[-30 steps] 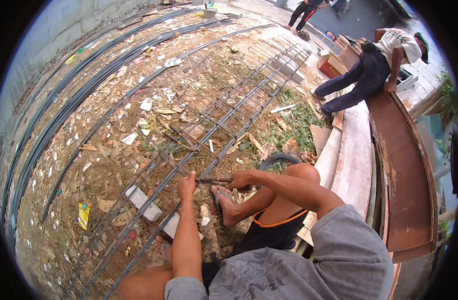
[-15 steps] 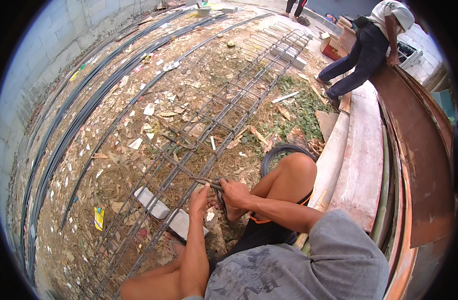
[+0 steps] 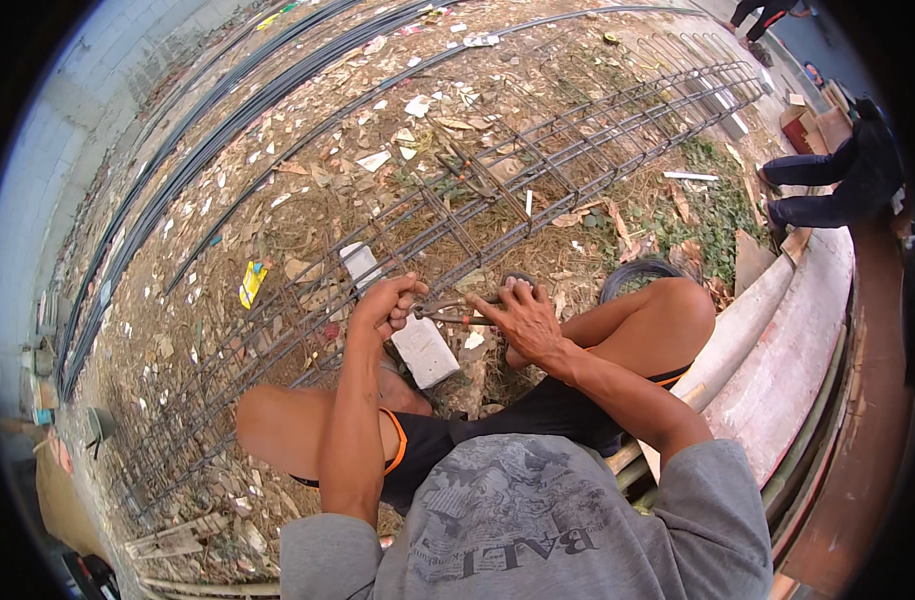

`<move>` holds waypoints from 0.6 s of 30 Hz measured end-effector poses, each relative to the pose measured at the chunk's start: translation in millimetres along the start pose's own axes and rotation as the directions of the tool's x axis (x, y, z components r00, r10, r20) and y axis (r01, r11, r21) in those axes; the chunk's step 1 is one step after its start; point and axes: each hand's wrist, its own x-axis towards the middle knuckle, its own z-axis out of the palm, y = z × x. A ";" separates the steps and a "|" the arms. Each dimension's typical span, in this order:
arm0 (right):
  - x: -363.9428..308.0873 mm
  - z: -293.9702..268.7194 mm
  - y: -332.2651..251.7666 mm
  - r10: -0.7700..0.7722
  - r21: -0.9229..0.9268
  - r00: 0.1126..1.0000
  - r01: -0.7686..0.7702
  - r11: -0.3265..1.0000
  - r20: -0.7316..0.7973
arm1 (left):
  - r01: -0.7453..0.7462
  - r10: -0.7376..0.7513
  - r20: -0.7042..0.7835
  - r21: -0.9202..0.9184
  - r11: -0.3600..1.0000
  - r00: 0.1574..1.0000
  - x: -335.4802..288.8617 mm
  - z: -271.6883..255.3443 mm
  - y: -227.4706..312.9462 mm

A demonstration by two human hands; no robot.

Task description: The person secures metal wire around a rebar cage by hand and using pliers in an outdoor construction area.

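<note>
My right hand [image 3: 530,322] is around the handles of a pair of pincers [image 3: 464,320] with an orange mark on one handle. Its fingers are partly spread along the grips, and the jaws point left. Facing the jaws, my left hand [image 3: 386,306] is curled closed; anything pinched in its fingers is too small to make out. Both hands are above the near side of a long steel rebar cage [image 3: 518,234], made of straight bars with square stirrups. Pale concrete blocks [image 3: 425,352] lie beneath my hands and under the cage. A second long-handled tool [image 3: 465,172] rests on the cage.
Bundled rebar [image 3: 218,135] runs along the left toward a block wall [image 3: 98,110]. Planks [image 3: 788,350] lie at my right, near a coil of dark wire [image 3: 638,278]. Another person [image 3: 828,180] stands at the far right. Litter and dry leaves cover the ground.
My view has swung left, so the cage appears farther right. My hands have moved apart: the left no longer touches the pincers, and the right hand's fingers have opened wider on the handles.
</note>
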 end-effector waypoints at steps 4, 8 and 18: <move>-3.7 4.9 -4.5 -0.009 0.046 0.987 0.002 0.999 0.160 | -0.040 0.041 -0.004 0.150 0.988 0.999 -27.8 1.7 -16.7; -7.1 1.6 -10.6 -0.107 -0.037 0.988 0.112 0.993 0.112 | -0.032 0.057 -0.071 0.318 0.948 0.996 -36.6 4.1 -28.7; -19.3 -32.0 -18.0 -0.144 -0.057 0.983 0.151 0.987 0.118 | -0.023 0.098 -0.126 0.496 0.868 0.987 -9.1 -11.5 -42.6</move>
